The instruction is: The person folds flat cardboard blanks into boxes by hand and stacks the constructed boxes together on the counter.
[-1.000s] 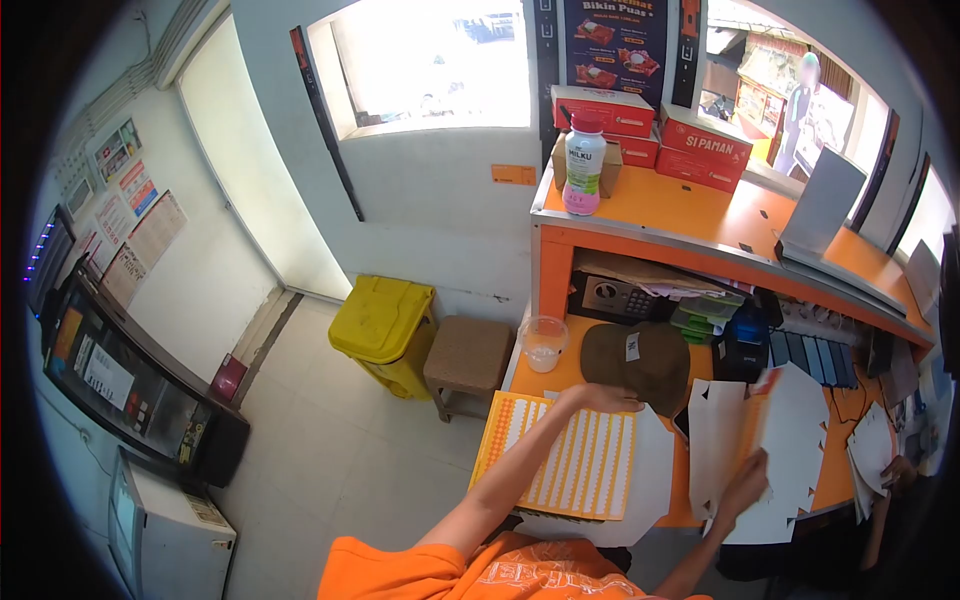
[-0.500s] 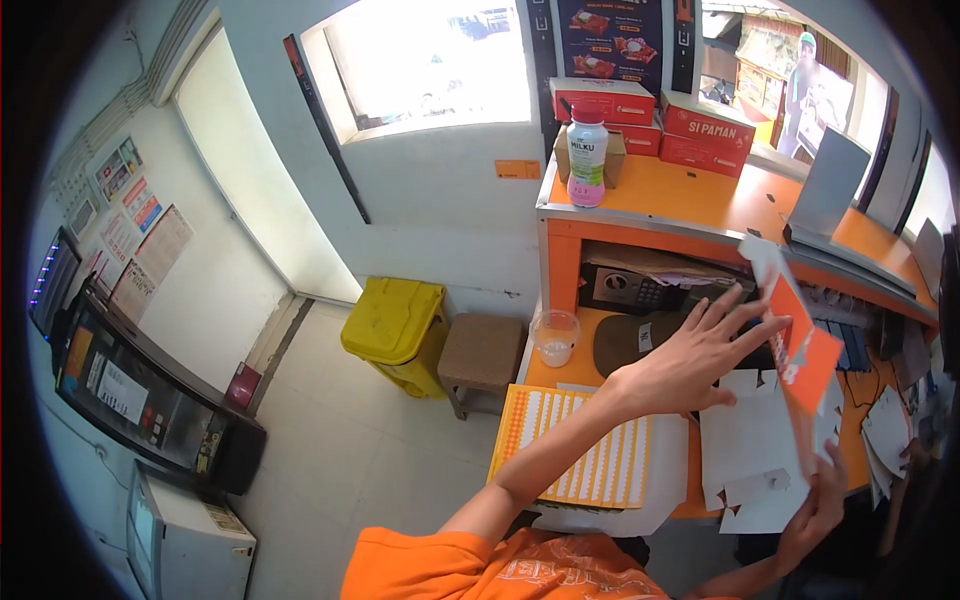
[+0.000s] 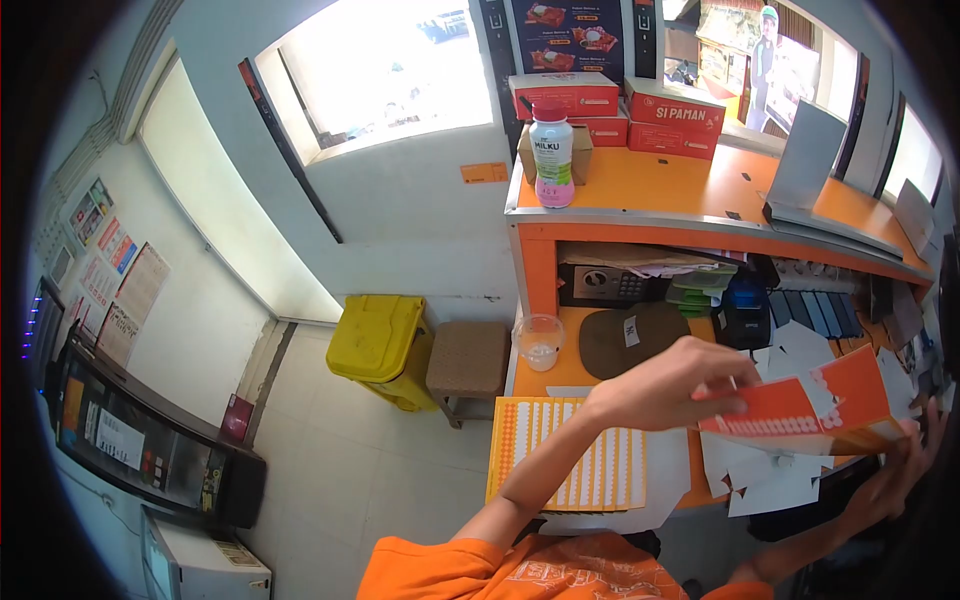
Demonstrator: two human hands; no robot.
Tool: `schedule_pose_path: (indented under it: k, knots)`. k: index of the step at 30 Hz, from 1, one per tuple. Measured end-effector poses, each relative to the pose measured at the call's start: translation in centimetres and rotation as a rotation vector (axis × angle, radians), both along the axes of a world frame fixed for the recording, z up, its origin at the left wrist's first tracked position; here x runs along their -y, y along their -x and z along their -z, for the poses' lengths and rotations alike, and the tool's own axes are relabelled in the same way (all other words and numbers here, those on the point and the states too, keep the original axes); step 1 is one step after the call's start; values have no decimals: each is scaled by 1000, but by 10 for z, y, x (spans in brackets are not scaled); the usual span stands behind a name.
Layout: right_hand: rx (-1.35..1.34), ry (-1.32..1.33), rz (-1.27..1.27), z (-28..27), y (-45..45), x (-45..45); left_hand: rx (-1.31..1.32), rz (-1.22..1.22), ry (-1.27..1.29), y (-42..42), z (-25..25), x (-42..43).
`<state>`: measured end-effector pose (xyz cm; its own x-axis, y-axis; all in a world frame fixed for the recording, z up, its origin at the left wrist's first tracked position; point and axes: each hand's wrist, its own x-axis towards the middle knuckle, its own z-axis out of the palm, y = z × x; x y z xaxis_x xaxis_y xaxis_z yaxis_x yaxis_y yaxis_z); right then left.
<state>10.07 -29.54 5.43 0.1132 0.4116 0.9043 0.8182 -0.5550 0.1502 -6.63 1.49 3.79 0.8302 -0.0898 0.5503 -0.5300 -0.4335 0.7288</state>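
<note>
A partly folded orange-and-white cardboard box point(image 3: 800, 402) is held above the counter with its long side running left to right. My left hand point(image 3: 690, 385) grips its left end, thumb and fingers closed over the edge. At the right end, my right hand point(image 3: 893, 478) holds the box from below, its fingers wrapped at the lower corner. Flat white die-cut card sheets point(image 3: 745, 470) lie underneath. Left of them is a yellow sheet with rows of white and orange shapes point(image 3: 570, 455), partly behind my left forearm.
A brown cap point(image 3: 610, 342), a clear plastic cup point(image 3: 540, 350) and a safe point(image 3: 605, 284) are in the lower shelf area. A milk bottle point(image 3: 552, 165) and red boxes point(image 3: 675, 125) stand on top. A yellow bin point(image 3: 375, 340) and brown stool point(image 3: 467, 360) are left.
The box has swung from steeply upright to nearly level. My left hand, earlier spread open beside it, has closed on its left end. My right hand has moved right. The view has shifted slightly.
</note>
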Motion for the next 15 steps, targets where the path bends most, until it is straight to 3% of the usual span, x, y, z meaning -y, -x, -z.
schedule_pose_path:
  k: [1,2,5,8,11,12,15]
  knots:
    - [1,-10,74,-2,-3,-4,-61,78,28,3,-2,3]
    - [48,-12,49,-7,-8,-15,41,52,91,2,0,10]
    - [-210,-57,-180,-20,17,-62,-116,101,201,4,-10,16]
    - [-589,255,-599,-31,33,-86,-182,203,257,2,-8,20]
    - [-906,82,-612,-25,36,-108,-297,270,365,4,-12,18]
    - [-1007,-99,-750,-22,40,-114,-305,298,433,2,-8,16]
    - [-1020,-191,-804,-28,39,-121,-340,407,618,-3,2,14]
